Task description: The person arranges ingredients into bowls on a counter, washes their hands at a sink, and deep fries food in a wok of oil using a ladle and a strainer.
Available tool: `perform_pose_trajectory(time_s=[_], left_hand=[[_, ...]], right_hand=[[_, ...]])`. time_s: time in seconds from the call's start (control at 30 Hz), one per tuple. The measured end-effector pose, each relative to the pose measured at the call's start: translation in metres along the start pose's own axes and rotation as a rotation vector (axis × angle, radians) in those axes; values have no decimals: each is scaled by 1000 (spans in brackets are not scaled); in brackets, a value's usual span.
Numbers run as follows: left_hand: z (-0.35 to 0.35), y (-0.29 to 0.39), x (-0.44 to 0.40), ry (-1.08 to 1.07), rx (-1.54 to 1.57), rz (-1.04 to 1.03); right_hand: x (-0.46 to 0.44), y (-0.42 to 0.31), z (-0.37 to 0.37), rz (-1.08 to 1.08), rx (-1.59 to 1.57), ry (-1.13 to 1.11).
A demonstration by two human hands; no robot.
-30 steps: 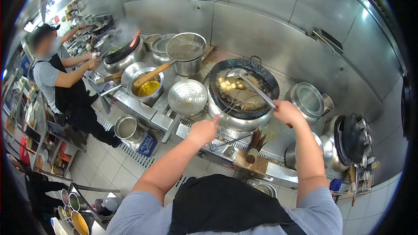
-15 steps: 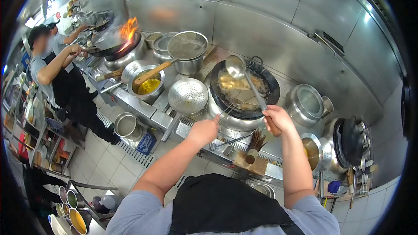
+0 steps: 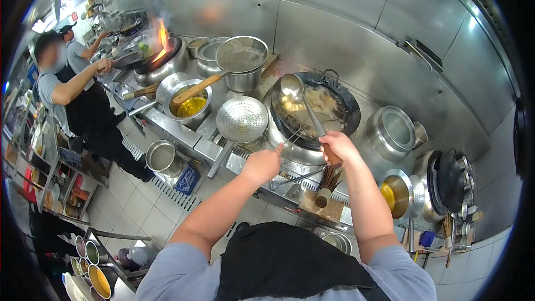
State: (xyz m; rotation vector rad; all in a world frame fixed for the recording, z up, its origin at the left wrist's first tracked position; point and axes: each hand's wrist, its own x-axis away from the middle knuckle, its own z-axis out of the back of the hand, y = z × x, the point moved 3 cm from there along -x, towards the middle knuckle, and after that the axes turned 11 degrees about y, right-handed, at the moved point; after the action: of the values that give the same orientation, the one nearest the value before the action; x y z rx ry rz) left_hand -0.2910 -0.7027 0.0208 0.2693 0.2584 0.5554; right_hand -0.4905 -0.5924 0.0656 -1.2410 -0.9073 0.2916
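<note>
My right hand [image 3: 341, 147] is wrapped round the wooden grip of a long ladle [image 3: 317, 125], whose metal bowl hangs over the left side of a black wok [image 3: 353, 108]. My left hand [image 3: 263, 164] is closed at the wok's near edge on the handle of what looks like a wire skimmer [image 3: 293, 135]. The skimmer's far end is down in the wok and mostly hidden. Pale golden food pieces [image 3: 288, 103] lie beneath the ladle bowl, in bubbling brownish oil.
Left of the wok are a perforated strainer [image 3: 242, 119], a pot of yellow oil [image 3: 191, 112] and a mesh strainer [image 3: 242, 54]. A bamboo brush [image 3: 329, 184] stands in front. Metal pots [image 3: 393, 129] are at right. A co-worker [image 3: 72, 86] holds a flaming wok at far left.
My right hand and the ladle have moved left. The food pieces now sit at the wok's left side, with more oil showing at right. The co-worker's wok has shifted, with green food above it.
</note>
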Motion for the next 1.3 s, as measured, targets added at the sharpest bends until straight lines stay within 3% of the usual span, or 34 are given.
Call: perform_pose_trajectory(time_s=[0.07,0.13,0.27,0.43,0.53,0.63,0.8,0.97,1.03,1.07,1.13,1.3], left_hand=[[-1,2,-1,3,-5,-17],[1,1,-2,-9,-7,0],[4,2,2,-40,9,6],[5,4,-3,-28,-27,-25],[3,-1,0,-23,-3,-3],[9,-4,5,-42,-3,35],[5,-2,4,-57,-34,29],[4,8,-1,-48,-73,12],[3,7,1,-41,-70,42],[3,5,3,-41,-70,41],[6,-2,10,-3,-51,70],[30,-8,7,-12,-55,112]], right_hand=[[-18,15,5,65,172,36],[-3,6,5,29,139,16],[2,-2,22,-211,-317,-180],[-6,-5,29,309,548,47],[29,-20,53,431,688,145],[94,-61,70,301,807,120],[87,-54,96,275,937,13],[49,-14,85,226,814,66],[31,6,89,522,772,152],[33,6,95,522,773,153],[64,-12,97,314,617,180],[85,-20,137,300,551,192]])
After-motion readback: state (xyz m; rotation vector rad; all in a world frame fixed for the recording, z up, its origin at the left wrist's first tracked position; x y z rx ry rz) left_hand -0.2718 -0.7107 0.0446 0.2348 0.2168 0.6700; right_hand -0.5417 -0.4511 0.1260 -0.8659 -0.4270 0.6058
